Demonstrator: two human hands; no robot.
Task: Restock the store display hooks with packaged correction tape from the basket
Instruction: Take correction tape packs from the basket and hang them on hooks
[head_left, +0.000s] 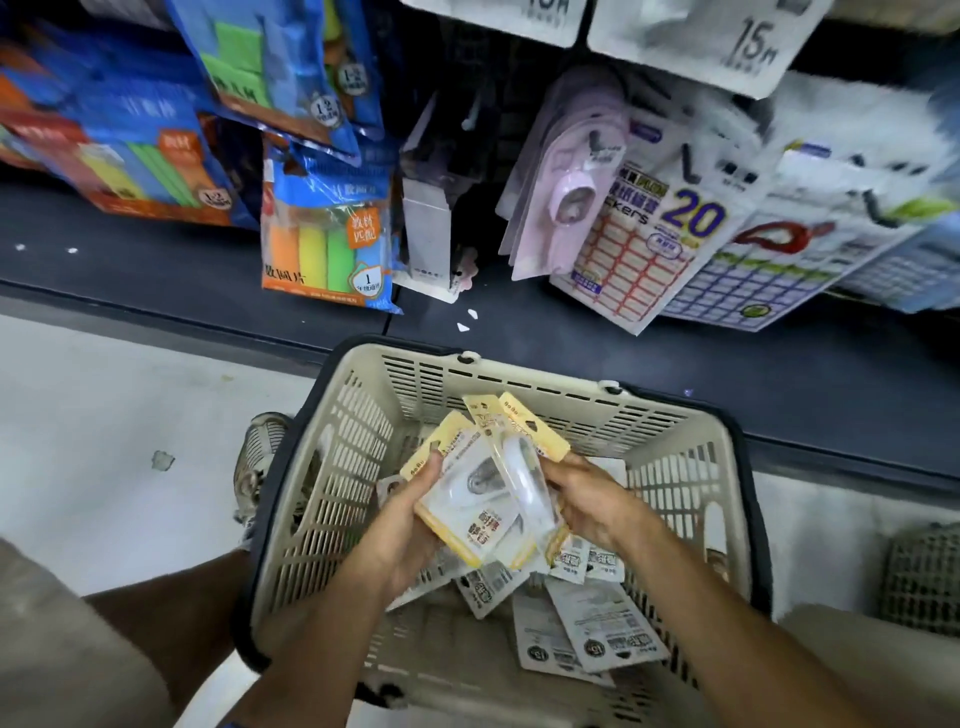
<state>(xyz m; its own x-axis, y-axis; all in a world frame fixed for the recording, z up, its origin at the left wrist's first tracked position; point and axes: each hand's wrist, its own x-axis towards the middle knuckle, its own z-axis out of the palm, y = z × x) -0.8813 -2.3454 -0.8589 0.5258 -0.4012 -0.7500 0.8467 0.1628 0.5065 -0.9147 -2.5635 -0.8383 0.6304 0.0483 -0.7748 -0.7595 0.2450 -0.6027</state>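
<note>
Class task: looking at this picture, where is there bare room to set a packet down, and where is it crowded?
Free: the dark shelf ledge left of the orange sticky-note pack, and the basket floor nearest the person. Crowded: the basket's right side, strewn with white packets, and the hooks above, hung with the label sheets. Both hands grip yellow packets.

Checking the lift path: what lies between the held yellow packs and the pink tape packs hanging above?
In the head view, the basket's far rim, then bare dark shelf base.

glossy clear-plastic packs (483, 499), matt plastic basket (519, 379)
</note>
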